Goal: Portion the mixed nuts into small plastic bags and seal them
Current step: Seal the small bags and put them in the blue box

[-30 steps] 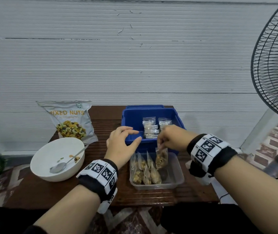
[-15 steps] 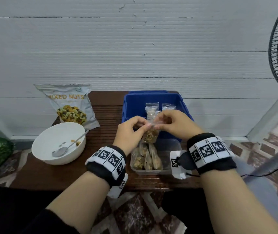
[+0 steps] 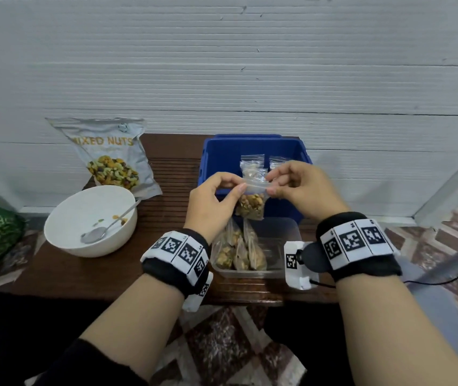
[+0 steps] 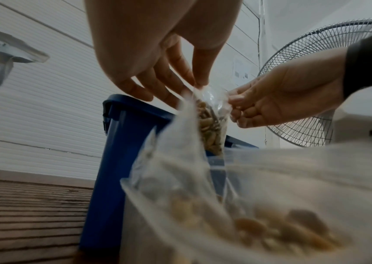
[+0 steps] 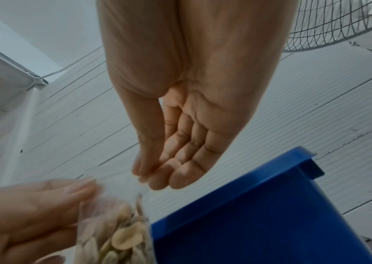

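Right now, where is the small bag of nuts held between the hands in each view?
Head: small bag centre, pinched at its top by both hands.
Left wrist: small bag upper centre, seen edge-on.
Right wrist: small bag bottom left.
Shared landmark: blue bin right behind it.

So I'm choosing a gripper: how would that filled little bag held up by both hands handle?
Likely floppy: the small bag hangs from the left hand and right hand, nuts sagging to the bottom. Thin clear film probably slips and crumples.
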The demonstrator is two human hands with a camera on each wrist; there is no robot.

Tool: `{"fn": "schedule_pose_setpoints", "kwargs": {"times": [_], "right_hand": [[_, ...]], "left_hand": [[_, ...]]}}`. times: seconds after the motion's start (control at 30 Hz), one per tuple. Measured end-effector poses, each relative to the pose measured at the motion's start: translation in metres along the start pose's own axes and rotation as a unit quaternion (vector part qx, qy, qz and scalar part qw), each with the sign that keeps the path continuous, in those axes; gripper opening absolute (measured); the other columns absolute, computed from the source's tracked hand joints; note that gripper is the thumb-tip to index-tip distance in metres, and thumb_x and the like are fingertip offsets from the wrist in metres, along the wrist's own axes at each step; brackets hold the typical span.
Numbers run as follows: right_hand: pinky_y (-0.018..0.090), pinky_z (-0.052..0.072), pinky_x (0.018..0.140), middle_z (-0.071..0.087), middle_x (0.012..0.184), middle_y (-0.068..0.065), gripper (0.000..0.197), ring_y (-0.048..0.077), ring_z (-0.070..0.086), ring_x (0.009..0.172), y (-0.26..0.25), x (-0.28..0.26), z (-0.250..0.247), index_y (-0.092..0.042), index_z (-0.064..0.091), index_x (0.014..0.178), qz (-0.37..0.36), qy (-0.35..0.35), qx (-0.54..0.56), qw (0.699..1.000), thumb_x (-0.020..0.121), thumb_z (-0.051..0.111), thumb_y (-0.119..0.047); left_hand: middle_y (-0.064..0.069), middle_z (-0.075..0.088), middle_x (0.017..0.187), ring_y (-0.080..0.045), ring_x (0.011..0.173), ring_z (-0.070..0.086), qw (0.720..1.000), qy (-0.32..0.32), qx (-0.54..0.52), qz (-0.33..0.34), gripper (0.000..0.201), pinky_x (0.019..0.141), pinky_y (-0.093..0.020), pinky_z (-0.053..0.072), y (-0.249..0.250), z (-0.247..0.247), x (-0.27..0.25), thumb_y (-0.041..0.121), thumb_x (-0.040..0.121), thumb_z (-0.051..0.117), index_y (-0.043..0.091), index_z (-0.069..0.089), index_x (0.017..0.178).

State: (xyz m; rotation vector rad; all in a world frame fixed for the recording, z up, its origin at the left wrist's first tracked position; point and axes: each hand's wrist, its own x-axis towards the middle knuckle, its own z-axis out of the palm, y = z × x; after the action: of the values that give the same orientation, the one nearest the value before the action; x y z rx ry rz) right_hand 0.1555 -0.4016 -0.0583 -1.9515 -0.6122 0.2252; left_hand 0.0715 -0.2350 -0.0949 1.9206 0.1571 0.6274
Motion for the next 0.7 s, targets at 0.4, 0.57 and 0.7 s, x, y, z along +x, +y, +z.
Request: {"fn": "schedule_pose_setpoints", "kwargs": {"times": [0.4, 0.57, 0.7], "right_hand": [[0.020, 0.047, 0.074, 0.063, 0.068, -0.009, 0.018, -0.003, 0.057, 0.064, 0.004, 0.003, 0.012, -0.023, 0.063, 0.090, 0.005, -0.023, -0.036, 0.999, 0.083, 0.070, -0.008], [0.012, 0.047, 0.063, 0.068, 0.075, 0.000, 0.008, 0.008, 0.061, 0.070, -0.003, 0.001, 0.018, -0.020, 0.069, 0.076, -0.003, -0.022, -0.053, 0.998, 0.081, 0.075, -0.021], [0.029, 0.052, 0.071, 0.068, 0.076, 0.005, 0.011, 0.020, 0.063, 0.074, 0.000, 0.005, 0.022, -0.020, 0.067, 0.074, 0.004, 0.003, -0.071, 0.997, 0.081, 0.074, -0.017]], "left_hand": [[0.000, 0.074, 0.085, -0.013, 0.088, 0.068, 0.996, -0.075, -0.005, -0.040, 0.011, 0.093, -0.035, 0.051, -0.011, -0.003, 0.009, 0.015, 0.090, 0.064, 0.023, 0.065, 0.083], [0.003, 0.073, 0.082, -0.007, 0.083, 0.067, 0.995, -0.088, -0.006, -0.043, 0.005, 0.090, -0.029, 0.050, -0.008, -0.005, 0.010, 0.017, 0.090, 0.065, 0.020, 0.067, 0.086], [0.010, 0.072, 0.084, -0.001, 0.084, 0.065, 0.994, -0.101, 0.026, -0.025, 0.007, 0.098, -0.036, 0.046, -0.007, -0.007, 0.010, 0.025, 0.088, 0.068, 0.032, 0.068, 0.084]]}}
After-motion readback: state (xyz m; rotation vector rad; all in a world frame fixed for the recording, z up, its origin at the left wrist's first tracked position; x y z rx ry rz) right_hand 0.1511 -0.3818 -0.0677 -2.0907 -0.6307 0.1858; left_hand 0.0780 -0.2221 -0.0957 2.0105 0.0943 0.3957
